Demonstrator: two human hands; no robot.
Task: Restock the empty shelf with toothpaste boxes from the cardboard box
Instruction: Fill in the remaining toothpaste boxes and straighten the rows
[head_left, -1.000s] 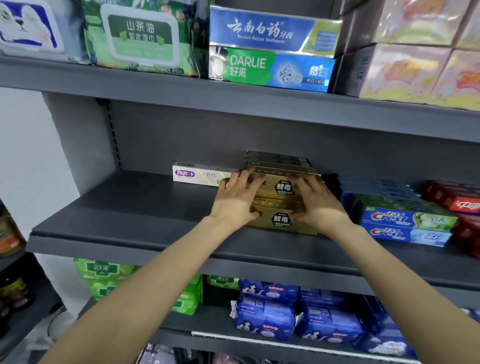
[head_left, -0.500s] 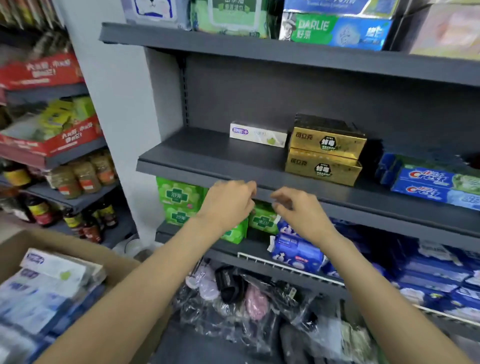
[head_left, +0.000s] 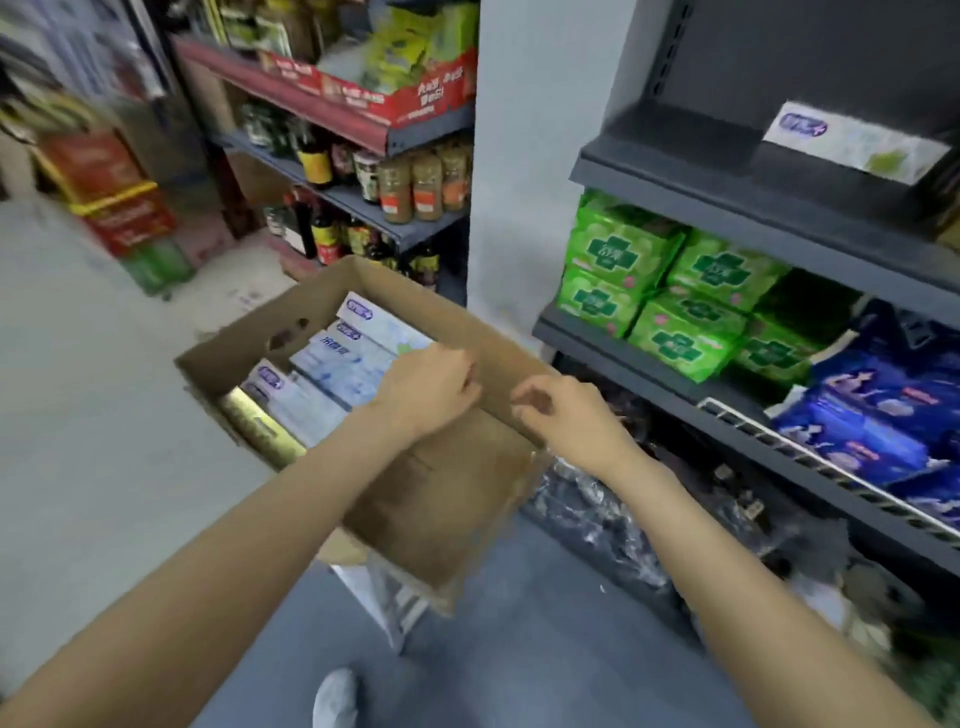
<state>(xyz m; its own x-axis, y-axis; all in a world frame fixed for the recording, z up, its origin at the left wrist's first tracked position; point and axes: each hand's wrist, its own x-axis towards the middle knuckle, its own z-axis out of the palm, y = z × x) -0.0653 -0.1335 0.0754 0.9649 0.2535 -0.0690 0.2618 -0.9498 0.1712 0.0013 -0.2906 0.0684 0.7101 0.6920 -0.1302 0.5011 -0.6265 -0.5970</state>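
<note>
Far left, 9–10 o'clock: blurred red crates (head_left: 111, 202) stacked on the floor. Behind them, approx 11 o'clock, a grey rack w/ sauce bottles (head_left: 415, 182) and a red display tray (head_left: 374, 98) on top.

Centre: open cardboard box (head_left: 447, 488), raised off the floor on a pale stand. Inside, white-and-blue toothpaste boxes (head_left: 337, 369) packed side by side, plus one gold toothpaste box (head_left: 260, 426) at the box's 8 o'clock edge.

Left hand (head_left: 426, 389) over the box's inside, fingers loosely curled, holding nothing, just above the white boxes. Right hand (head_left: 563, 415) at its 3 o'clock, over the box's right wall, fingers loosely curled too, nothing held.

Right, 1–2 o'clock: dark grey shelf (head_left: 727, 176) w/ one white toothpaste box (head_left: 852, 140) lying flat on it. Shelf below: green packs (head_left: 675, 291), then blue packs (head_left: 872, 415) at 3 o'clock.
</note>
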